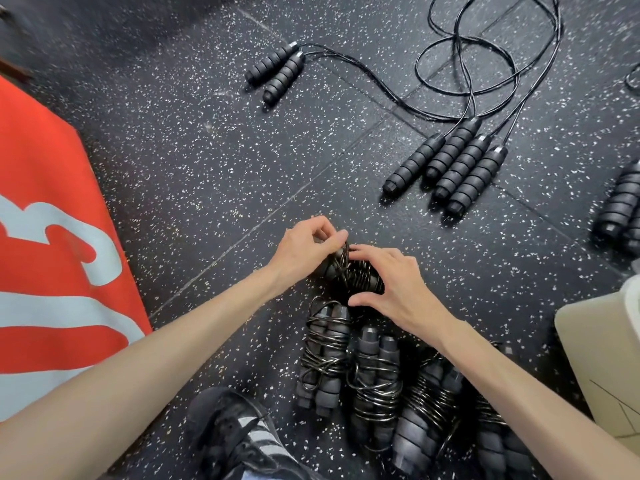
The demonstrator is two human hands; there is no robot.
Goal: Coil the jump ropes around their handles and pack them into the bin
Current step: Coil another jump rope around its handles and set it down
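Observation:
Both hands meet over one black jump rope (349, 271) whose cord is wound around its paired handles, just above the floor. My left hand (308, 247) pinches the cord end at the top of the bundle. My right hand (391, 285) cups the handles from the right. Several coiled ropes (325, 355) lie side by side below my hands. Uncoiled ropes lie further off: one handle pair (277, 71) at the top centre, two pairs (453, 164) to the right, with loose cords (485, 64) looping beyond them. A pale bin corner (602, 344) shows at the right edge.
The floor (194, 174) is black speckled rubber tile. A red panel with grey lettering (52, 244) fills the left side. More black handles (623, 206) lie at the right edge. A black shoe with white stripes (239, 434) is at the bottom centre.

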